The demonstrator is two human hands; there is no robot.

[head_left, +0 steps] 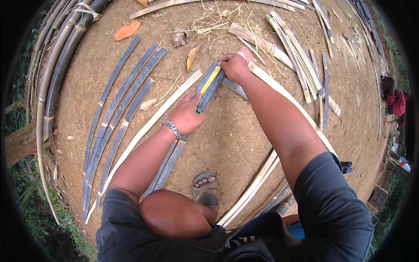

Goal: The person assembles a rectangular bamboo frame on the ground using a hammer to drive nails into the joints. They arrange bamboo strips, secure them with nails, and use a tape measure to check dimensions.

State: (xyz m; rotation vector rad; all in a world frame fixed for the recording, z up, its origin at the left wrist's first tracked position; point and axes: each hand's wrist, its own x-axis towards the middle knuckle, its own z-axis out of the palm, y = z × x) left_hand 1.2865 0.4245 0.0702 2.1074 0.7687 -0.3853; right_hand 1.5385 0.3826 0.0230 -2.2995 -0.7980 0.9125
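My left hand (187, 115), with a chain bracelet on the wrist, is closed around a tape measure (198, 109), whose dark case has a green edge. Its yellow blade (210, 81) is drawn out along dark split bamboo strips (214, 90), which run on under the left hand toward my knee. At the far end of the blade, the fingers of my right hand (235, 67) pinch the blade tip against the bamboo; the fingertips are partly hidden. A pinkish lump (245, 54), its kind unclear, lies just beyond the right hand.
Several dark bamboo strips (114, 109) lie on the bare soil at left, beside a pale strip (144, 131). Whole bamboo poles (65, 65) line the left edge. More split pieces (297, 56) and shavings (222, 17) lie ahead. My sandalled foot (205, 187) is close below.
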